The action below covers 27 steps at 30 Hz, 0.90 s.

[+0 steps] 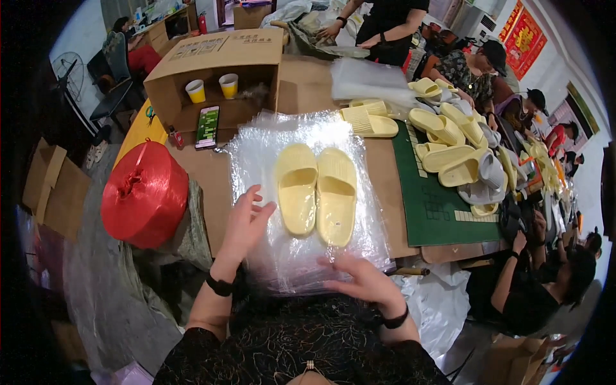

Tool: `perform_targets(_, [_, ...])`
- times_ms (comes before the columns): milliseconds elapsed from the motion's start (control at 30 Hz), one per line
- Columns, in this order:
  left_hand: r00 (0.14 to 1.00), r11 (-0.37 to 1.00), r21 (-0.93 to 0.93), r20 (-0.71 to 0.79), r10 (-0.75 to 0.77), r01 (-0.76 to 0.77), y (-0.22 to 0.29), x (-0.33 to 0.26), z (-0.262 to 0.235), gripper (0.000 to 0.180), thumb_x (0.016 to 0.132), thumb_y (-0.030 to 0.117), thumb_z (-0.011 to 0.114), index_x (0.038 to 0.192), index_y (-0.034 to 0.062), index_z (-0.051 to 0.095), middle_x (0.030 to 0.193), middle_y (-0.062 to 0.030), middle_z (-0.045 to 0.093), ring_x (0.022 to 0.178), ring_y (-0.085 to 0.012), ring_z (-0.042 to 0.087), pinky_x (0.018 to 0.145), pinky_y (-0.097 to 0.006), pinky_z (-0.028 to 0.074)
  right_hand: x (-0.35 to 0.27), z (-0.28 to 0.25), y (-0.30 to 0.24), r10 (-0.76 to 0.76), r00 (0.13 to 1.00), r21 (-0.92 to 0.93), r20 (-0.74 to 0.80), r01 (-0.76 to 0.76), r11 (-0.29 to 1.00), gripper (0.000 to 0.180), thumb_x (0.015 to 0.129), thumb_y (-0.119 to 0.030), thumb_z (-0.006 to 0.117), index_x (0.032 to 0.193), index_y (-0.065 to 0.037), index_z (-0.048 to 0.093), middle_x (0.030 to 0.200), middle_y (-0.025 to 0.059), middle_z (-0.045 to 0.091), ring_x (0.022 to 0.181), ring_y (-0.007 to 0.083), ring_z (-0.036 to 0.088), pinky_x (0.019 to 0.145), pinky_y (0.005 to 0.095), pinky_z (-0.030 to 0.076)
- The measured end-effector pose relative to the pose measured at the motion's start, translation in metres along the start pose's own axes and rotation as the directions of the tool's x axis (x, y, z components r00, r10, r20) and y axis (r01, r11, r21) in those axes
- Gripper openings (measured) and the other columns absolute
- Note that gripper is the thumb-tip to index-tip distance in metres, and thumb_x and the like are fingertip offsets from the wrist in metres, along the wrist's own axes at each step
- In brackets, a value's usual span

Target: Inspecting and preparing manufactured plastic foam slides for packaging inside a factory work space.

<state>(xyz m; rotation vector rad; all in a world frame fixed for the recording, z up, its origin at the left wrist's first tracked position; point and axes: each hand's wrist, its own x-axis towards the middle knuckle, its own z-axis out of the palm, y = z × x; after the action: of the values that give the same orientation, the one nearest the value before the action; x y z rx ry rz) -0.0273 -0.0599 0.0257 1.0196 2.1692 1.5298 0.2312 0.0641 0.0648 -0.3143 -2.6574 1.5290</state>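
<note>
Two yellow slippers (316, 192) lie side by side on bag stack (256, 154); left hand (245, 226) and right hand (359, 277) flat, fingers spread, gripping nothing; box (215, 54) holds two cups (212, 88)

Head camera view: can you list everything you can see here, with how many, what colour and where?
pale yellow foam slippers: two, side by side on the bags
clear plastic bags: a stack, table centre
red twine spool: one, left
brown cardboard box: one, open, far left
yellow paper cups: two, inside the box
phone: one, by the box
loose yellow and grey slippers: a heap, right
green mat: one, right
other people: several, far side and right
left hand: flat on the bags
right hand: on the bags' near edge
</note>
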Motion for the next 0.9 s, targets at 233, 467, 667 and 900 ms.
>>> perform_targets(233, [0.896,0.894,0.309,0.201,-0.396,0.326,0.006,0.038,0.012,0.066,0.087,0.055,0.061,0.117,-0.0041,0.062,0.085,-0.0196,0.069,0.079,-0.0272,0.069,0.074,-0.037,0.052,-0.001,-0.046,0.023,0.154,0.54,0.187,-0.827,0.006,0.982,0.014,0.088,-0.01,0.07,0.092,0.002,0.065,0.081,0.0035,0.063,0.069,0.0105,0.056,0.063,0.0251,0.045])
perform_targets(467, [0.964,0.922,0.378,0.204,-0.168,0.08,-0.01,0.024,0.029,0.052,0.073,0.039,0.075,0.103,-0.002,0.064,0.08,-0.0177,0.066,0.079,-0.0329,0.066,0.072,-0.041,0.051,0.054,-0.011,0.097,0.268,0.668,-0.081,-0.695,-0.443,0.893,0.052,0.082,-0.035,0.076,0.114,0.002,0.061,0.086,0.0122,0.062,0.07,0.0245,0.062,0.068,0.0373,0.05])
perform_targets(667, [0.983,0.98,0.163,0.118,-0.138,0.118,-0.021,0.012,0.035,0.046,0.077,0.019,0.066,0.115,-0.0037,0.056,0.089,-0.0162,0.066,0.082,-0.0287,0.066,0.075,-0.037,0.053,0.058,0.004,0.099,0.39,0.662,0.133,-0.64,-0.404,0.905,0.056,0.077,-0.024,0.079,0.119,0.005,0.057,0.089,0.0108,0.063,0.076,0.0197,0.062,0.07,0.0309,0.05])
perform_targets(900, [0.948,0.576,-0.765,0.313,-0.057,0.287,0.012,0.009,0.028,0.051,0.081,0.001,0.055,0.13,-0.0075,0.047,0.119,-0.0159,0.063,0.103,-0.0205,0.065,0.091,-0.031,0.052,0.045,-0.008,0.083,0.388,0.761,0.641,-0.519,0.046,0.766,0.047,0.079,-0.009,0.076,0.119,0.006,0.055,0.089,0.0035,0.064,0.078,0.0082,0.059,0.07,0.0244,0.05])
